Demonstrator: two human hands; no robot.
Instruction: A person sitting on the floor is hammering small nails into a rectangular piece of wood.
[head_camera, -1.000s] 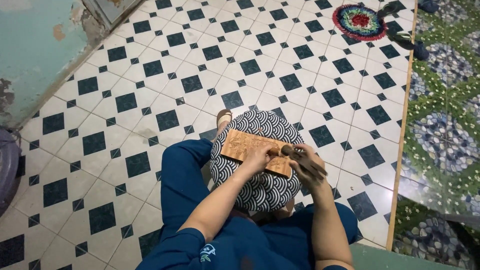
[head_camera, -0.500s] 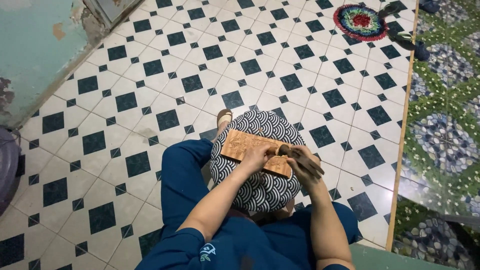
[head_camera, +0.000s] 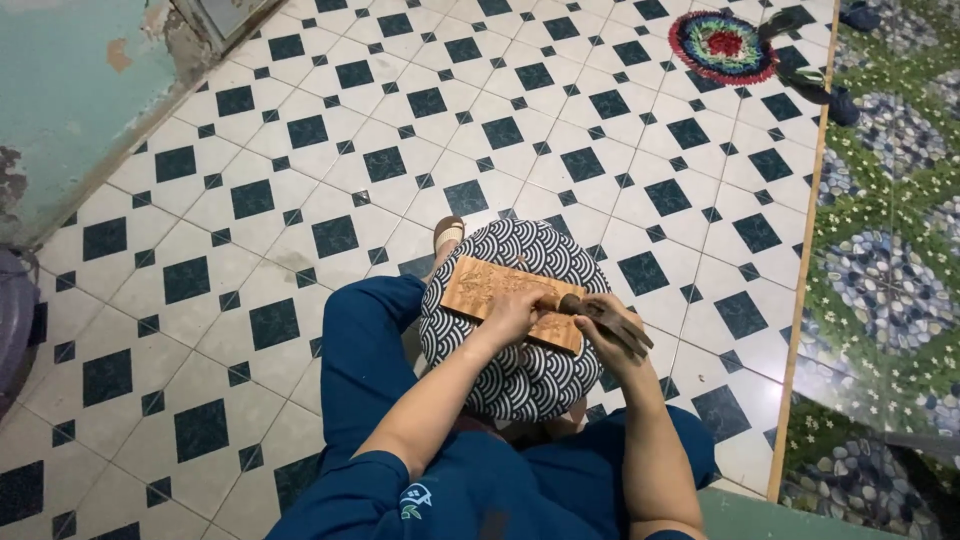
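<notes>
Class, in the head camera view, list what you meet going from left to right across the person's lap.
Blue trouser leg → carved wooden board on the round patterned cushion → left hand → right hand, holding a dark tool.

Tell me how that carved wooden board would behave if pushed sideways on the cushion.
The wooden board looks stiff and flat, so it likely won't bend. Resting on the rounded cushion, it may rock or slide. The left hand pressing it probably steadies it.

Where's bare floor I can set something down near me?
Open tiled floor lies between the teal wall and the round cushion. More lies ahead, before the round rug. The cushion is crowded: carved wooden board, left hand, right hand.
</notes>
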